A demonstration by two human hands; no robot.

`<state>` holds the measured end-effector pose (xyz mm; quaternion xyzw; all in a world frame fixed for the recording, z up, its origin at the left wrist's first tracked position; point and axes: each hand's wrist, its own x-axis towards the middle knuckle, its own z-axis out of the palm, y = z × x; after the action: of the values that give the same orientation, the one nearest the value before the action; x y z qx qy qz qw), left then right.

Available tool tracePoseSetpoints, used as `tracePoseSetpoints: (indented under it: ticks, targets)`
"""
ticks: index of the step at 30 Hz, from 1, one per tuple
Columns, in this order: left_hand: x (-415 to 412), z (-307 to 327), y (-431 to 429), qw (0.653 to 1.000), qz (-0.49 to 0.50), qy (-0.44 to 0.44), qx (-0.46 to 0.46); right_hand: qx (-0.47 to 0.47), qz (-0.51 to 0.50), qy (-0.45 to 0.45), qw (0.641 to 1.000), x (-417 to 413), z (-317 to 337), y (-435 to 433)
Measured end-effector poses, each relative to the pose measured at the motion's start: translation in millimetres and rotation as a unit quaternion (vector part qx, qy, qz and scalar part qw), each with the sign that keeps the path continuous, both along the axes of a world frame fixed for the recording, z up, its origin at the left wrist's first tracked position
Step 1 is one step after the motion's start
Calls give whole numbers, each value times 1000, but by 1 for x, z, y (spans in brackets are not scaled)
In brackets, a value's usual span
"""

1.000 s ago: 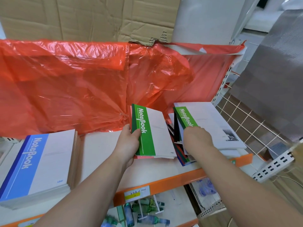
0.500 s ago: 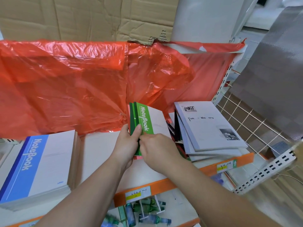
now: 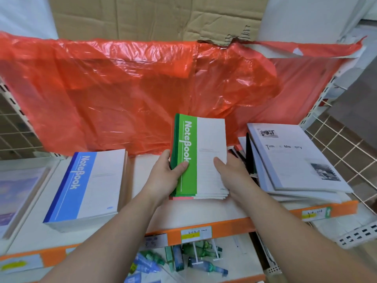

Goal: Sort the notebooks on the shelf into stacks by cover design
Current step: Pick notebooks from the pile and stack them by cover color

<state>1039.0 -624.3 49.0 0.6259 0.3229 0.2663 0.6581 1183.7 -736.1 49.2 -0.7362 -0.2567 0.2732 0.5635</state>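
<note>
Centrally on shelf (image 3: 204, 212), green notebooks (image 3: 206, 144) (stacked)

Crinkled red plastic sheeting (image 3: 130, 99) hangs behind the white shelf (image 3: 140, 170), whose orange front strip (image 3: 230, 227) carries a price label (image 3: 196, 233). Torn cardboard (image 3: 155, 15) stands above, and a wire grid panel (image 3: 334, 139) stands at the right.

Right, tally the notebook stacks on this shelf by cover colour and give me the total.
Blue stack: 1
Green stack: 1
Grey-white pile: 1
Pale purple stack, partly out of view: 1
Total: 4
</note>
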Motion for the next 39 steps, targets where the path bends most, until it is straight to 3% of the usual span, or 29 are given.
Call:
tracePoseSetpoints:
  ticks: [4,20,26,33,39]
  targets:
    - [-8,-7,12,996,30,22,83,41,17,-56,997,-5,-7,6]
    - [-12,-40,9,982,32,127,137,-38,55,-44,997,-20,-36,1]
    - [-16,-20,13,971,36,154,176,-29,57,-83,995,-21,-17,3]
    - [-52,26,14,948,169,140,230,50,84,-60,993,-47,24,29]
    - [-108,37,29,904,235,268,236,1,115,-8,993,-102,22,67]
